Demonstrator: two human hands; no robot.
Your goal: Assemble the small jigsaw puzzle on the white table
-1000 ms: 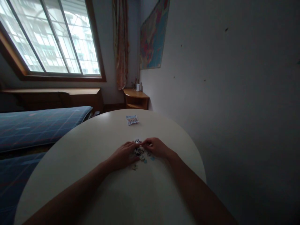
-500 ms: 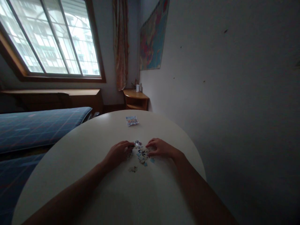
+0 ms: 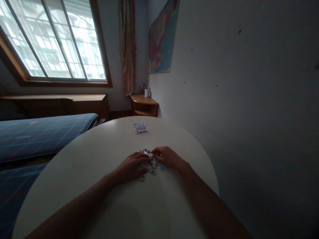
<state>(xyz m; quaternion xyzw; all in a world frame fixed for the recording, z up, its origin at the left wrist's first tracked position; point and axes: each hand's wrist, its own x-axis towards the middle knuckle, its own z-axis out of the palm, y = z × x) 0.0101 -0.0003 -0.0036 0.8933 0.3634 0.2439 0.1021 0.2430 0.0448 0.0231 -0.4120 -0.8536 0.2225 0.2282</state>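
Note:
A small heap of jigsaw pieces in white, dark and blue tones lies on a round white table. Over its left side rests my left hand, palm down, its fingers stretched out across the pieces and hiding some of them. My right hand is at the heap's right edge, with thumb and forefinger drawn together at the tips. Whatever is between those tips is too small to make out. A pair of light blue pieces sits at the near edge. Farther back lies a small square picture packet.
A plain wall runs along the table's right side. To the left is a blue checked mattress. Behind the table stand a wooden corner shelf with small items and a long desk under the window.
My left hand has slid right and nearer, over the heap and the small group of pieces in front. My right hand has moved slightly left, its fingertips closing together.

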